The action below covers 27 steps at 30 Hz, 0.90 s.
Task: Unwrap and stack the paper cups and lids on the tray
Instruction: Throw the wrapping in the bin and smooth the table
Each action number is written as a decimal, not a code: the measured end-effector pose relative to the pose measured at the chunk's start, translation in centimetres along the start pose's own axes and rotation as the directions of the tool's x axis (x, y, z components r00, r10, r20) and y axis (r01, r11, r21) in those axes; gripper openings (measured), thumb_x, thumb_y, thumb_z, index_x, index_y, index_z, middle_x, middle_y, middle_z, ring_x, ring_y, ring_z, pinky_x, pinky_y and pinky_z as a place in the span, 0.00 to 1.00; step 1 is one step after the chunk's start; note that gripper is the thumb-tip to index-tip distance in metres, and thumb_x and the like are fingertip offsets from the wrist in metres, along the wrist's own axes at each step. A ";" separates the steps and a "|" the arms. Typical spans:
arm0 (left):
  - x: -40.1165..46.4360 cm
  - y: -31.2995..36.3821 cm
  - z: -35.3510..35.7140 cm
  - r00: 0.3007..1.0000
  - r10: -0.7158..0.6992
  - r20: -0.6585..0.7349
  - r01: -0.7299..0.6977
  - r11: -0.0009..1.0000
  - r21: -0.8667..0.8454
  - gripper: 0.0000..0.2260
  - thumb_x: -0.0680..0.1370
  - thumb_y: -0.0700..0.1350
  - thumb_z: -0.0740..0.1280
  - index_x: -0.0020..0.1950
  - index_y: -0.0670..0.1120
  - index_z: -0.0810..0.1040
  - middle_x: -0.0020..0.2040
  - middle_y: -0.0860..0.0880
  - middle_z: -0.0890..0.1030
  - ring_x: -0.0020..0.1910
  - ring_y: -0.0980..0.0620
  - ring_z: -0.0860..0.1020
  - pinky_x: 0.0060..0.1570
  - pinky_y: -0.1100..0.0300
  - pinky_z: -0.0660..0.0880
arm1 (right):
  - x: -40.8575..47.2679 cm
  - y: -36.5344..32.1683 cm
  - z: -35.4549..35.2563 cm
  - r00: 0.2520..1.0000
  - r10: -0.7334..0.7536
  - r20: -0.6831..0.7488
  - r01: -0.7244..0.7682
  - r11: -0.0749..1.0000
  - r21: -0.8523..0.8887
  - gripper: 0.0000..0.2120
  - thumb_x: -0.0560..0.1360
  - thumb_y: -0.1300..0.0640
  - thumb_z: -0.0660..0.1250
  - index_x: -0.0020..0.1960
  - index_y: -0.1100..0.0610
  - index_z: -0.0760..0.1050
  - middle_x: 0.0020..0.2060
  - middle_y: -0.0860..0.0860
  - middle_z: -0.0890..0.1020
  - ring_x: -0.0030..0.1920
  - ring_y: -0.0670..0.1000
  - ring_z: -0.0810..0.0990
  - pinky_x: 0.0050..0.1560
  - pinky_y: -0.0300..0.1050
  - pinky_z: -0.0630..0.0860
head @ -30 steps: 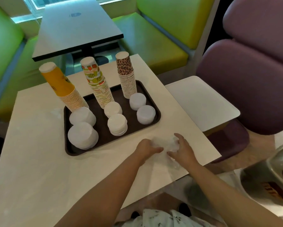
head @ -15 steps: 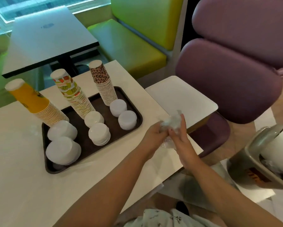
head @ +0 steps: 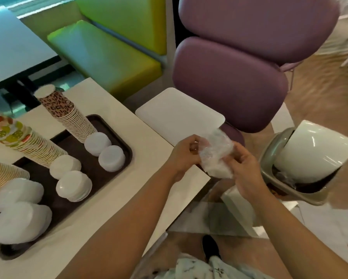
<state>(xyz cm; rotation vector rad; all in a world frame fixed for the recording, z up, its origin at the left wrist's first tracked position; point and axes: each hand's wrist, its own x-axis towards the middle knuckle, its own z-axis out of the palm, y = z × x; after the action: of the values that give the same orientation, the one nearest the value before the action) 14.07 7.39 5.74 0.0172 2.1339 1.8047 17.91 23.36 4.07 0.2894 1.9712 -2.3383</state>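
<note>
We hold the crumpled clear wrap (head: 216, 153) between our two hands, our left hand (head: 184, 156) and right hand (head: 244, 172) both pinching it with curled fingers, while the cup stacks (head: 68, 115) and lids (head: 97, 143) sit on the tray (head: 116, 125), far to the left of our hands.

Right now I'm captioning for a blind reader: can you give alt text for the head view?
Both hands, left hand and right hand, crumple a clear plastic wrapper past the table edge, near a swing-lid bin. To the left, a brown tray holds paper cup stacks and white lid stacks.
</note>
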 end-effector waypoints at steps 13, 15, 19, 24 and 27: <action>8.6 -0.5 17.1 0.942 0.279 0.186 -0.335 0.794 0.507 0.18 0.73 0.31 0.65 0.62 0.41 0.74 0.58 0.42 0.75 0.50 0.47 0.76 0.52 0.57 0.73 | 2.3 0.5 -18.3 0.863 -0.268 -0.429 -0.019 0.831 -0.557 0.11 0.71 0.70 0.68 0.44 0.55 0.79 0.46 0.50 0.76 0.47 0.44 0.75 0.58 0.46 0.73; 9.0 -1.3 19.1 0.881 0.341 0.328 -0.473 0.642 0.603 0.20 0.73 0.30 0.63 0.64 0.41 0.71 0.61 0.42 0.71 0.52 0.44 0.74 0.51 0.56 0.71 | 2.9 1.2 -20.3 0.836 -0.375 -0.401 -0.046 0.680 -0.732 0.10 0.70 0.68 0.70 0.45 0.55 0.81 0.45 0.51 0.72 0.47 0.48 0.72 0.51 0.38 0.69; 9.8 -2.9 22.5 0.815 0.135 0.564 -0.554 0.468 0.689 0.18 0.75 0.30 0.59 0.65 0.38 0.68 0.62 0.40 0.70 0.57 0.41 0.73 0.51 0.54 0.69 | 4.1 3.1 -21.5 0.890 -0.394 -0.231 -0.084 0.357 -0.930 0.07 0.65 0.67 0.75 0.43 0.60 0.84 0.39 0.56 0.74 0.39 0.56 0.75 0.40 0.41 0.62; 11.3 -4.8 25.0 0.811 -0.089 0.579 -0.524 0.332 0.784 0.17 0.78 0.33 0.58 0.67 0.35 0.66 0.64 0.37 0.71 0.62 0.42 0.72 0.62 0.54 0.67 | 5.9 5.3 -22.3 0.978 -0.129 -0.164 -0.140 0.180 -0.974 0.07 0.71 0.61 0.71 0.49 0.59 0.82 0.45 0.56 0.74 0.43 0.57 0.77 0.42 0.43 0.64; 11.9 -5.6 26.0 0.801 -0.086 0.592 -0.562 0.232 0.794 0.16 0.80 0.38 0.60 0.67 0.36 0.67 0.65 0.38 0.71 0.63 0.44 0.70 0.63 0.55 0.66 | 7.2 6.2 -22.8 0.990 -0.024 -0.138 -0.134 0.127 -0.983 0.09 0.75 0.63 0.64 0.53 0.61 0.79 0.52 0.59 0.75 0.49 0.59 0.76 0.43 0.44 0.66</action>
<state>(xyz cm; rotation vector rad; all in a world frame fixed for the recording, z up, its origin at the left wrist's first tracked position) 11.03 33.87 -6.04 1.1072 2.4475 0.1242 14.20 45.12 -6.93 0.3498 2.9364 -0.4177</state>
